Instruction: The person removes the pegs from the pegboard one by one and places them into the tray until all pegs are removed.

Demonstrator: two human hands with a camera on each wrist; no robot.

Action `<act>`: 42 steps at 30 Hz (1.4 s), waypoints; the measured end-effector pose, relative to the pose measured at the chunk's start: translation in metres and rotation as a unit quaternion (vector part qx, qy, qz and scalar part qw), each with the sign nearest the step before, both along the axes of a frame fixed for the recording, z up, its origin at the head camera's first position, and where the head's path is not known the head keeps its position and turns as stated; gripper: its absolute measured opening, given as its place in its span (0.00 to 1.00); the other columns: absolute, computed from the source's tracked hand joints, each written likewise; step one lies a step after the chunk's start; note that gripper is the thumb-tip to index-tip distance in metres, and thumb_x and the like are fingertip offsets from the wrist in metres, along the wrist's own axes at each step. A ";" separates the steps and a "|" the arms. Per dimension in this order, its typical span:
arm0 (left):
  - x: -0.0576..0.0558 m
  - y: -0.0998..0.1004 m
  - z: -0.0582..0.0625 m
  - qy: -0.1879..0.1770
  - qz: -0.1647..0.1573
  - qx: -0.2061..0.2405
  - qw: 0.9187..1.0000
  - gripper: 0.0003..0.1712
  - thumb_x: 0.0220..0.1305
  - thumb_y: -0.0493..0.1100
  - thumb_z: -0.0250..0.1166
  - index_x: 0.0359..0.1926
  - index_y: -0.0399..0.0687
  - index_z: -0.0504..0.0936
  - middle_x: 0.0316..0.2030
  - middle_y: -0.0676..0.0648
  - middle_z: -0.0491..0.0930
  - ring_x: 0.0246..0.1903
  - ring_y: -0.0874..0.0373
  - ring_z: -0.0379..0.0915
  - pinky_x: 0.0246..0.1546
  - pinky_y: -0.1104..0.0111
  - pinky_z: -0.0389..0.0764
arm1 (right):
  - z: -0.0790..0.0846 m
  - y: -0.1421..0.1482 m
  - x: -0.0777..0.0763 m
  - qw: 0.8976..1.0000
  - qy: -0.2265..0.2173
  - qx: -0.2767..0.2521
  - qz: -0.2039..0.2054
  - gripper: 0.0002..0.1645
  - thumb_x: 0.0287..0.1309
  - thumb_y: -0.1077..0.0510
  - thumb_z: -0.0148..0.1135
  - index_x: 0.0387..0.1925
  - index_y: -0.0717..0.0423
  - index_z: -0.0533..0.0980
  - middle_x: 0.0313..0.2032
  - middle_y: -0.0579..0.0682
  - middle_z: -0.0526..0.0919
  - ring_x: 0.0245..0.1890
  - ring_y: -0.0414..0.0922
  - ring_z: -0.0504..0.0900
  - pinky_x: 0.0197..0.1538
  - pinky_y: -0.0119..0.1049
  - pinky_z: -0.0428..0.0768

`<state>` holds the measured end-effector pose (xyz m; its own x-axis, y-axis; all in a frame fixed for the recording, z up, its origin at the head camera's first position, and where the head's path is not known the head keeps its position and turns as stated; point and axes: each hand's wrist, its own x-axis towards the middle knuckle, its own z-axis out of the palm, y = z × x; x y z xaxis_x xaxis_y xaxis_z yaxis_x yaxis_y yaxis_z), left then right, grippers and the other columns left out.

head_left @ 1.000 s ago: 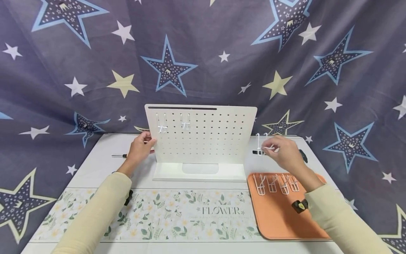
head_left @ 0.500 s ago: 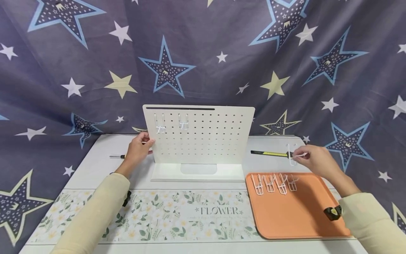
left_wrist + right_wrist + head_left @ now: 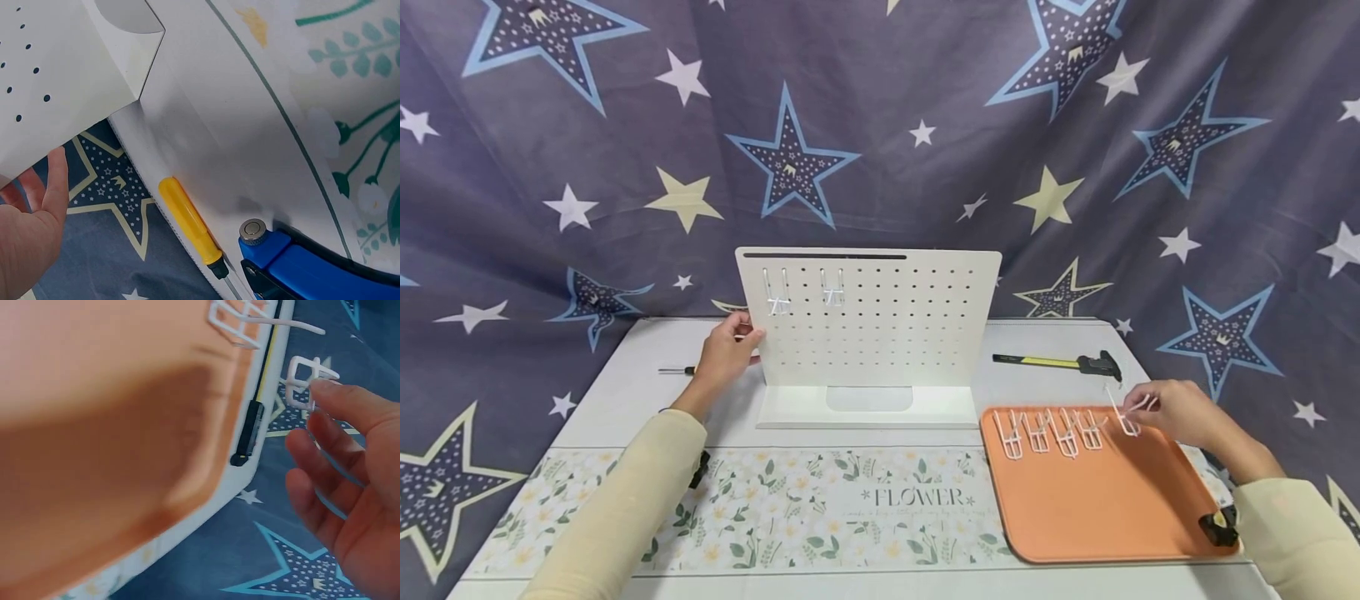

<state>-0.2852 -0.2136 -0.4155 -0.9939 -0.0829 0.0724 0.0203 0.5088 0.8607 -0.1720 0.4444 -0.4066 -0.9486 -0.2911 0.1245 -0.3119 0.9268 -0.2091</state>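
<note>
A white pegboard [image 3: 868, 321] stands upright on its base at the table's middle, with two white wire hooks [image 3: 832, 293] fixed in its upper left holes. My left hand [image 3: 726, 348] holds the board's left edge; the left wrist view shows some fingers [image 3: 57, 178] at that edge. Over the far right corner of the orange tray [image 3: 1097, 508], my right hand [image 3: 1180, 417] pinches another white wire hook [image 3: 1127, 425] between thumb and fingertips. It is tilted, and whether it touches the tray I cannot tell. Several similar hooks [image 3: 1051, 433] lie in a row along the tray's far side.
Behind the tray lies a hammer [image 3: 1060, 362] with a black and yellow handle. A yellow-handled screwdriver [image 3: 190, 219] is left of the board, near a blue curved object [image 3: 319, 265] with a metal knob. A flower-patterned strip [image 3: 760, 517] covers the front table.
My right hand has carried its wire hook rightward from beside the board, then down to the tray's far right corner, uncovering the hammer. The left hand stays on the board's edge.
</note>
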 end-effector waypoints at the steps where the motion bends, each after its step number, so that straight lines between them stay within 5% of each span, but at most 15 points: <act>1: 0.000 0.000 0.000 0.000 0.000 0.000 1.000 0.16 0.78 0.43 0.54 0.59 0.39 0.72 0.54 0.36 0.74 0.54 0.45 0.76 0.53 0.56 0.91 | -0.003 0.000 0.001 1.000 -0.004 -0.001 0.002 0.09 0.54 0.60 0.73 0.28 0.40 0.82 0.24 0.33 0.84 0.26 0.26 0.76 0.27 0.28 0.79; 15: 0.000 0.001 0.002 -0.007 0.003 0.000 1.000 0.16 0.78 0.43 0.54 0.59 0.39 0.72 0.55 0.36 0.73 0.55 0.44 0.75 0.54 0.55 0.90 | -0.036 0.003 0.004 0.998 -0.056 0.004 -0.005 0.11 0.52 0.59 0.73 0.25 0.38 0.81 0.22 0.31 0.80 0.26 0.25 0.73 0.28 0.26 0.75; 42: -0.001 0.001 0.001 -0.005 0.005 0.004 1.000 0.14 0.78 0.42 0.55 0.58 0.39 0.72 0.53 0.37 0.73 0.54 0.44 0.76 0.54 0.53 0.90 | -0.041 0.001 0.002 0.996 -0.090 0.010 -0.019 0.06 0.55 0.58 0.72 0.29 0.43 0.83 0.26 0.35 0.83 0.28 0.30 0.75 0.29 0.28 0.75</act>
